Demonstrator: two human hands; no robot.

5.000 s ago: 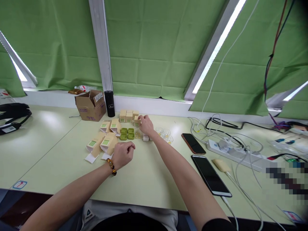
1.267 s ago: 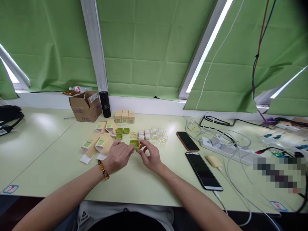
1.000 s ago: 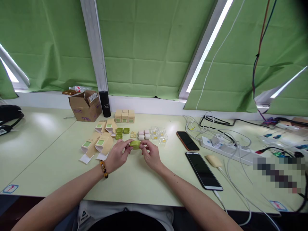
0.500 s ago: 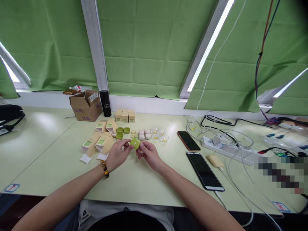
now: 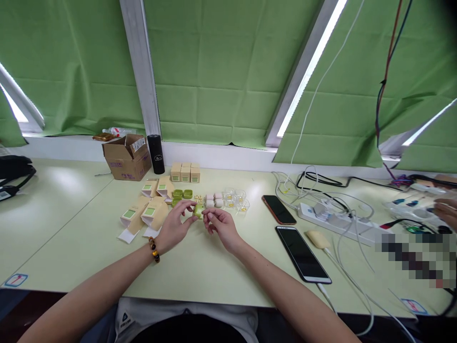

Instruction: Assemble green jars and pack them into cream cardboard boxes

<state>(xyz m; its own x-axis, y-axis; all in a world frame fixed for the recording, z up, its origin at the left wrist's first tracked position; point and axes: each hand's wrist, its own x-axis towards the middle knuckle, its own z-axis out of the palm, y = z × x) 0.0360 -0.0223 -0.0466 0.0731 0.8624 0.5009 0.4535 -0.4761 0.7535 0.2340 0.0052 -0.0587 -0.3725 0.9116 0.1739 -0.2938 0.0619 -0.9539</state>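
Note:
Over the table, a small green box (image 5: pixel 198 211) sits in the grip of my left hand (image 5: pixel 177 224), its thumb below and its fingers along the upper left side. My right hand (image 5: pixel 222 227) has thumb and forefinger pinched at the box's right edge. Just behind lie several open green boxes (image 5: pixel 187 194), with small yellow pieces (image 5: pixel 198 197) to their right. Farther right are pale pink and white rounded pieces (image 5: pixel 214 200) and clear cups (image 5: pixel 235 199) with yellow centres. My left fingers partly cover the nearest green box.
Kraft paper packets (image 5: pixel 154 213) lie left of my hands. Small cartons (image 5: pixel 185 172), a black bottle (image 5: pixel 156 154) and a cardboard box (image 5: pixel 127 157) stand behind. Two phones (image 5: pixel 303 255), a power strip (image 5: pixel 339 223) and cables are at right. Another person's hand (image 5: pixel 446 209) shows at the right edge.
Both hands have turned the green box, so its face is tilted differently. My left fingers have risen over its top. Another person's hand has appeared at the right edge.

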